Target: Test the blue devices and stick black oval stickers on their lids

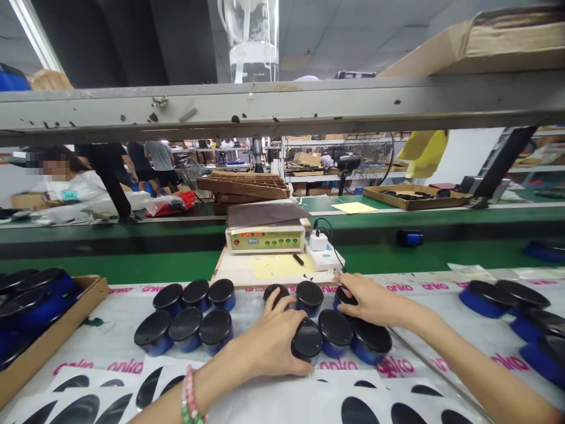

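Note:
My left hand (269, 341) curls round the front-left round blue piece with a black top (308, 340), thumb in front. Its other fingers lie over a second such piece (274, 292) behind. With bent fingers, my right hand (371, 299) grips the back-right piece (345, 296) of the same cluster. Between my hands stand more of them, a back-middle piece (309, 296) and a front-middle piece (335, 330). The front-right piece (371, 338) sits beneath my right wrist. All rest upright on the white printed sheet (247, 365).
Another cluster of round pieces (185, 324) stands left. A cardboard tray (95, 288) holds more; others (489, 297) lie right. Sheets of black stickers (83, 400) lie in front. Behind are a control box (265, 240), a power strip (324, 256) and a green conveyor (176, 262) carrying a blue piece (410, 238).

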The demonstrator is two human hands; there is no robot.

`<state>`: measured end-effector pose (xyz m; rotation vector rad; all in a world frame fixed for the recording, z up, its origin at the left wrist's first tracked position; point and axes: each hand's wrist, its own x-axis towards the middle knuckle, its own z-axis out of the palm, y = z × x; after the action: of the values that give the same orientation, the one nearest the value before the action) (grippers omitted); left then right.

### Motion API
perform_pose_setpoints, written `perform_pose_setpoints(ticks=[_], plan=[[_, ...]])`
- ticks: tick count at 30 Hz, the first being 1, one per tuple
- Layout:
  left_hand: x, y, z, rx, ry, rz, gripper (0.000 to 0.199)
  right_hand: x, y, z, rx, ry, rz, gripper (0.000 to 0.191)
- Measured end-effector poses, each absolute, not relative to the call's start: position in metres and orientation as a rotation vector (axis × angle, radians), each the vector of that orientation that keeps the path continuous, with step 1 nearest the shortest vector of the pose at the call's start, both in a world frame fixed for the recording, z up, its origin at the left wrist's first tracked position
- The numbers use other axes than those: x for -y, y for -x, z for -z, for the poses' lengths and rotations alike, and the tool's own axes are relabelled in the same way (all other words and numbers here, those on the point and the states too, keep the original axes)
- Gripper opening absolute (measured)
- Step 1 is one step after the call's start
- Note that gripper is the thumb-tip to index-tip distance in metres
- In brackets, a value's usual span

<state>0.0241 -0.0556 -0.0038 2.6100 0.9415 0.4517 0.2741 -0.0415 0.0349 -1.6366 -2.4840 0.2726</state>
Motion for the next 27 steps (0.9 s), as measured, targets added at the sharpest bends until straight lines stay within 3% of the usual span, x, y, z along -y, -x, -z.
perform_pose_setpoints(ticks=[5,9,14,19,23,27], plan=[[0.056,-0.023,-0.002,-0.889,-2.611,-0.396,0.073,0.081,-0.24,-0.041,2.558,1.509,-0.192,0.026],[0.053,-0.017,-0.016,-0.892,-2.549,-0.326,0.079,0.094,-0.235,-0.027,2.636,1.476,-0.227,0.02],[0.025,-0.022,-0.021,-0.908,-2.496,-0.452,0.039,0.099,-0.247,-0.025,2.598,1.502,-0.454,0.017],[-0.012,-0.056,-0.004,-0.894,-2.519,-0.416,0.068,0.103,-0.255,-0.038,2.351,1.588,-0.558,0.016],[-0.016,-0.079,0.002,-0.843,-2.497,-0.472,0.053,0.105,-0.264,-0.042,2.265,1.595,-0.546,0.018],[-0.01,-0.084,0.001,-0.851,-2.442,-0.611,0.056,0.109,-0.256,-0.028,2.394,1.571,-0.427,0.014]])
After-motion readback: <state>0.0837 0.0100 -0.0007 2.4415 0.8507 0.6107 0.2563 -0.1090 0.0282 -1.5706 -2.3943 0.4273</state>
